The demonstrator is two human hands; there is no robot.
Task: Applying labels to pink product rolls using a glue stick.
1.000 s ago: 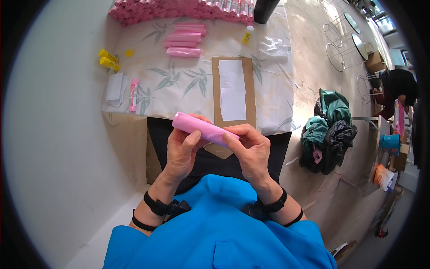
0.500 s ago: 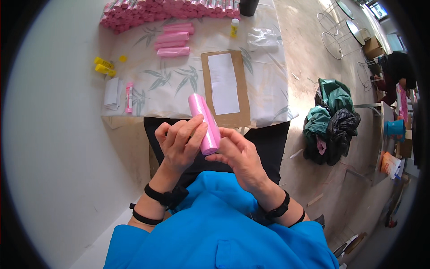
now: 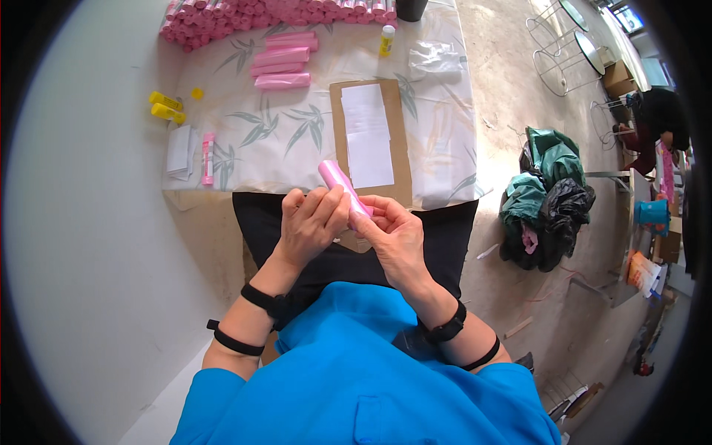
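**A:** Head view, then. What has changed since half a second ago?

**B:** The pink roll (image 3: pixel 343 185) has tipped further. Earlier it stood nearly straight up and down between the hands; now it leans with its far end toward the upper left, over the near edge of the cardboard sheet (image 3: pixel 371 141). A second ago it lay almost crosswise.

**A:** And the hands?

**B:** The left hand (image 3: pixel 311 222) curls around the roll's lower part, fingers closed over it. The right hand (image 3: pixel 393 237) pinches the near end between thumb and fingertips. The two hands touch around the roll, just above the person's dark lap.

**A:** Any containers?

**B:** No real box on the cloth. The patterned cloth (image 3: pixel 297 133) bears a long row of pink rolls (image 3: pixel 282 11) at its far edge, four loose pink rolls (image 3: pixel 280 63) nearer, yellow glue sticks (image 3: pixel 165 107) at the left, and a clear plastic bag (image 3: pixel 437 55); its contents I cannot tell. On the floor to the right lie green and black bags (image 3: pixel 545 196), bunched up.
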